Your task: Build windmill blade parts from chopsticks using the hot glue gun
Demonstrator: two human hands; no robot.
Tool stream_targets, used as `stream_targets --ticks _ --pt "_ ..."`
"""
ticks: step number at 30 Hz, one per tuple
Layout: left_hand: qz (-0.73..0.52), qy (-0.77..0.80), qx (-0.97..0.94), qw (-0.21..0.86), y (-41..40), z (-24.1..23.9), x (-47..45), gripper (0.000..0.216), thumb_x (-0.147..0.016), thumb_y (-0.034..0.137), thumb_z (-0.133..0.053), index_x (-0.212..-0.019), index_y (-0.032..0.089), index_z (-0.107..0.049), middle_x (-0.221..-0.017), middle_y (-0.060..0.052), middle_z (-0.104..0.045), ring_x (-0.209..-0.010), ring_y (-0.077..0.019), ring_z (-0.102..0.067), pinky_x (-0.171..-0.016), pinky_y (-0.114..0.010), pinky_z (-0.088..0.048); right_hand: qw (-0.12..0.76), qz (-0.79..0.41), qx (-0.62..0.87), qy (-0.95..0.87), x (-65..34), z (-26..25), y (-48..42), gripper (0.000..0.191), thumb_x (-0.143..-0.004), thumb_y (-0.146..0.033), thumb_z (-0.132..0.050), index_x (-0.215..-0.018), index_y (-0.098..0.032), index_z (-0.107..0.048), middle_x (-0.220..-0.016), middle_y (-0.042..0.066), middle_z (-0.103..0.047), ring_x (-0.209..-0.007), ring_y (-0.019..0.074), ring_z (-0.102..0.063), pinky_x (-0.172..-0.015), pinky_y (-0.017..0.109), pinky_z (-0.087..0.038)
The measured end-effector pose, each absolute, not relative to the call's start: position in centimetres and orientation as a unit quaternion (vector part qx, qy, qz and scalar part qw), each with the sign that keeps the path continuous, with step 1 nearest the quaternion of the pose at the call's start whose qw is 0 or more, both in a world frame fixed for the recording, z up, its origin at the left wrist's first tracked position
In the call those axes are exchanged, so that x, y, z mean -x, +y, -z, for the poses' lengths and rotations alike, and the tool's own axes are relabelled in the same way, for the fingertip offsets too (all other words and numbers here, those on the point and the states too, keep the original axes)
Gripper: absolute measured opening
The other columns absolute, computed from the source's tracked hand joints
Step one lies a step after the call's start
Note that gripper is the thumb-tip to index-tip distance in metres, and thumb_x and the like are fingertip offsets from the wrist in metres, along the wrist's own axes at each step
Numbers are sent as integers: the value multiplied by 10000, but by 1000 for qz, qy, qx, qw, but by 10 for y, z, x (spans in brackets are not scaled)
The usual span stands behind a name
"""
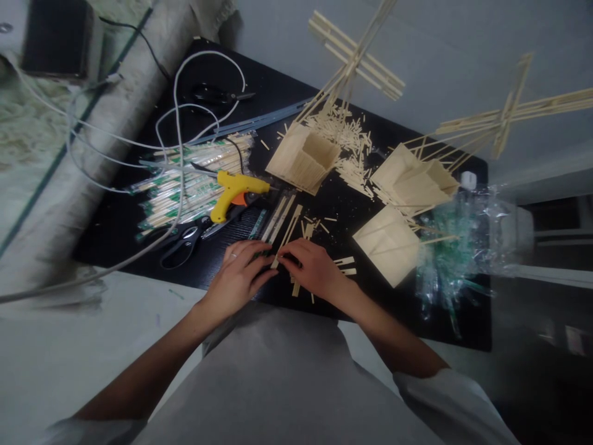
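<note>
Stick [275, 264] at lower centre of the frame, over the bench [115, 238]. If snagged, the cable [178, 142], upper left, could drag the packets [204, 185]. The right hand [312, 266] has its fingers pinching the stick; the left hand [238, 272] — grip unclear — could skew it. The gun [241, 185], if hot, could burn a knuckle; offcuts [309, 230] could wedge underneath.

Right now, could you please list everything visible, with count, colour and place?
table: one, black, centre
glue gun: one, yellow, left
wrapped sticks: many, pale, left
scissors: one, black, near left
cutters: one, black, far left
cables: several, mainly white, left
strips: some, blue-grey, far side
stick-built structures: three, pale, centre to right
stick pieces: many, pale, centre
wrappers: many, clear-green, right
device: one, dark, top left
thin stick: one, pale, near centre
left hand: one, at thin stick
right hand: one, at thin stick
shirt: one, grey, bottom
</note>
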State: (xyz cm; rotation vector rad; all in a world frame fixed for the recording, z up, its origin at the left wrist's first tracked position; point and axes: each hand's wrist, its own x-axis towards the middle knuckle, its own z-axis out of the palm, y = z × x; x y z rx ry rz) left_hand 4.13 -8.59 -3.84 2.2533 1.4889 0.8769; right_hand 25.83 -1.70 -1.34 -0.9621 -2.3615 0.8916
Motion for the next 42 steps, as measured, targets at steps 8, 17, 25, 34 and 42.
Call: stream_targets --ticks 8,17,25,34,42 --pt "-299 528 -778 162 -86 37 -42 182 -1023 353 -709 -1134 226 -777 -1267 -118 -777 -1252 -318 -685 -1064 -512 -512 222 -326 353 -848 -256 16 -17 94 -1041 -133 -683 -979 -180 -736 -970 66 -814 -953 213 -778 -897 344 -616" --pt "-292 522 -786 155 -87 35 -42 173 -1040 330 -688 -1133 207 -765 -1288 -122 -773 -1269 -314 -673 -1078 -503 -501 213 -338 374 -837 -255 18 -19 95 -1047 -147 -684 -970 -189 -722 -950 45 -814 -913 199 -781 -870 321 -604" --pt "-294 513 -793 145 -85 34 -42 166 -1033 313 -697 -1133 195 -757 -1282 -123 -774 -1253 -315 -676 -1062 -503 -511 199 -352 388 -828 -256 17 -19 96 -1043 -147 -683 -971 -197 -722 -966 45 -819 -921 199 -783 -878 327 -602" --pt "-297 521 -785 155 -87 36 -42 165 -1025 315 -705 -1141 225 -779 -1279 -123 -781 -1263 -323 -685 -1086 -532 -506 188 -343 389 -834 -255 14 -18 71 -1050 -180 -689 -1014 -206 -744 -982 49 -827 -952 209 -792 -908 340 -608" --pt "-292 524 -782 165 -87 36 -42 181 -1018 319 -712 -1159 237 -788 -1269 -121 -785 -1273 -328 -683 -1106 -541 -503 185 -367 393 -823 -261 11 -17 189 -969 -100 -755 -1116 -212 -716 -1055 56 -823 -969 211 -791 -903 346 -618"
